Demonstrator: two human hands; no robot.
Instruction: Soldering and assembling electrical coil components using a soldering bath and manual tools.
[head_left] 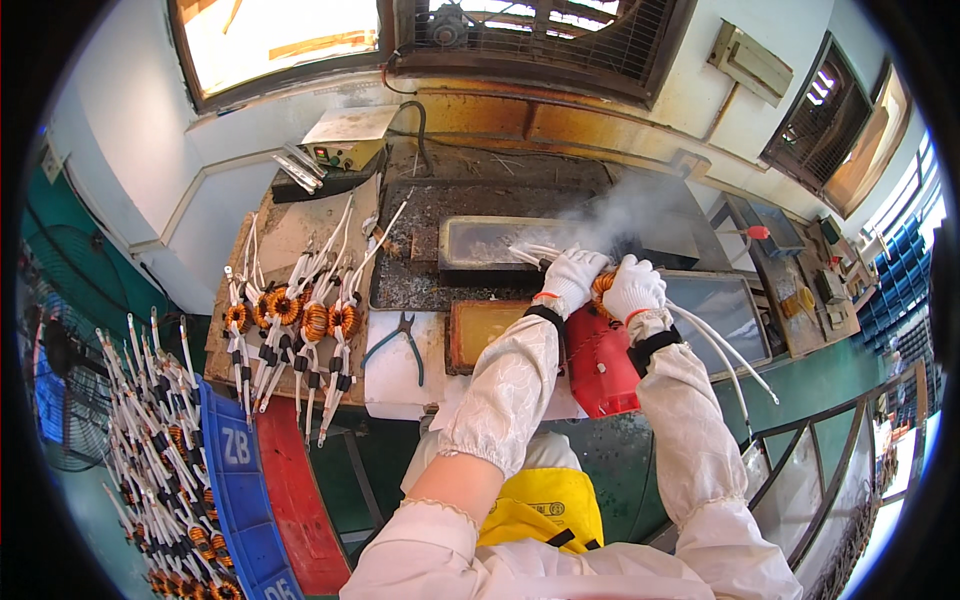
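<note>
Your left hand [573, 278] and right hand [634, 288] both grasp the copper-wound coil [602, 290], which sits between them; exact fingertip contact is hidden.

Key relation: one bundle of white leads [530, 252] extends left and slightly forward of your hands, its ends above the metal trough [485, 276]. Its long axis runs roughly crosswise to your forearms. Your left hand is the nearer to those ends. The other leads leave your right hand, curving rightward and back toward your body.

Materials: the coil is a rounded ring of glossy orange wire; the leads are smooth, slender and flexible-looking. The trough is rectangular and hard-edged, with pale smoke [625, 210] beside it, forward of your hands. A smooth red container [600, 370] lies below your hands, bodyward. An amber, rectangular block [480, 325] sits left of it. Further left on the table [280, 225] are blue-handled pliers [400, 345] and similar coils [340, 318].
</note>
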